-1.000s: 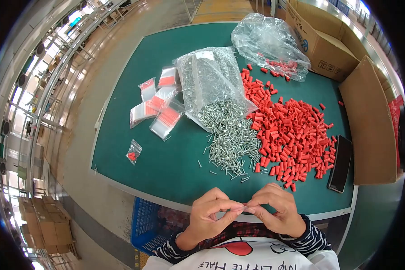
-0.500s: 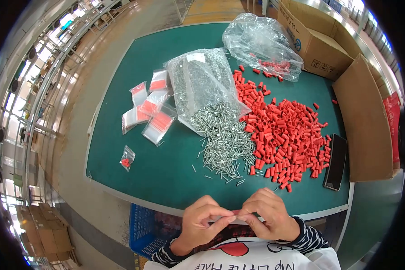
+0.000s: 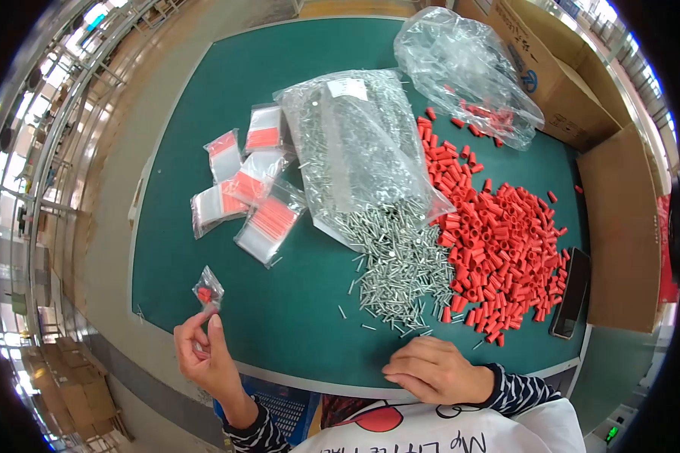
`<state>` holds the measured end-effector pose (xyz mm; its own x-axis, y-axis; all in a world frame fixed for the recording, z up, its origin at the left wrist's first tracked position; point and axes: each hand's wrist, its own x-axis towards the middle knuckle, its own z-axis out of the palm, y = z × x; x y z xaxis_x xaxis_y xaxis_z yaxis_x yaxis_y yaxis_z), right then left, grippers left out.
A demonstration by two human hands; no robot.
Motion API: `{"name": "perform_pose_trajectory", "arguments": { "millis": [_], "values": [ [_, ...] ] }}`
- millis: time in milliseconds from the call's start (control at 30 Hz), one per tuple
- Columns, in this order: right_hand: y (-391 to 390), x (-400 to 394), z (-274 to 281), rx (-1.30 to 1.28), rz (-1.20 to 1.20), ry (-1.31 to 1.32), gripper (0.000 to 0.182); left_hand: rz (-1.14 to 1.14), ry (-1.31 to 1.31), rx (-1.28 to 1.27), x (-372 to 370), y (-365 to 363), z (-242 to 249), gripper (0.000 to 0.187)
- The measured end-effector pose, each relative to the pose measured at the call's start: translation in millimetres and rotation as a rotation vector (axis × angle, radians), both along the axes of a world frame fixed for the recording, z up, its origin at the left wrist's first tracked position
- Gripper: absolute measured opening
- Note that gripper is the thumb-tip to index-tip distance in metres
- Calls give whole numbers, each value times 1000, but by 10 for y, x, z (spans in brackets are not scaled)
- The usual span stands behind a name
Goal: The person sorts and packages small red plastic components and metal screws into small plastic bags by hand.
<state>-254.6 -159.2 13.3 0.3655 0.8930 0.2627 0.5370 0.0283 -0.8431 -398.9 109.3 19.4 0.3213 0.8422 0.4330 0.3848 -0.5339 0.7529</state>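
Note:
My left hand (image 3: 208,351) is at the table's left front, thumb and forefinger pinched at the lower end of a small clear bag (image 3: 214,290) with red pieces (image 3: 204,294) inside. Near the front edge, my right hand (image 3: 437,370) rests palm down with fingers curled together; whatever may be under them is hidden. Beyond it lies a heap of silver screws (image 3: 404,279), partly spilling from a large clear bag (image 3: 347,143). A pile of red plastic caps (image 3: 502,257) touches the screws on the right.
Several packs of small red-and-white bags (image 3: 268,223) lie left of the large bag. A crumpled clear bag (image 3: 461,60) with red caps is at the back. Cardboard boxes (image 3: 623,226) and a dark phone (image 3: 572,293) are at the right. A blue basket (image 3: 287,408) sits below the table edge.
My hands, earlier pinched together at the front edge, have parted. My left hand has moved left to the small bag; my right fingers have curled down. The view has shifted slightly.

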Motion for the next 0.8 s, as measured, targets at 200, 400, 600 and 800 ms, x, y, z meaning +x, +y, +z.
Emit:
{"name": "perform_pose_trajectory", "arguments": {
  "millis": [200,400,600,800],
  "values": [
    [-294,190,-28,-75,19,-363,15,-426,381,227,475,-27,-17,23],
    [-575,358,-88,-222,-212,-763,20,-472,510,317,731,107,-261,14],
    [-776,625,-110,-293,-443,-874,21,-536,417,153,770,26,-351,6],
    [-628,1039,227,-85,-501,-749,20,-612,382,338,902,-593,-395,14]
  ]
}}
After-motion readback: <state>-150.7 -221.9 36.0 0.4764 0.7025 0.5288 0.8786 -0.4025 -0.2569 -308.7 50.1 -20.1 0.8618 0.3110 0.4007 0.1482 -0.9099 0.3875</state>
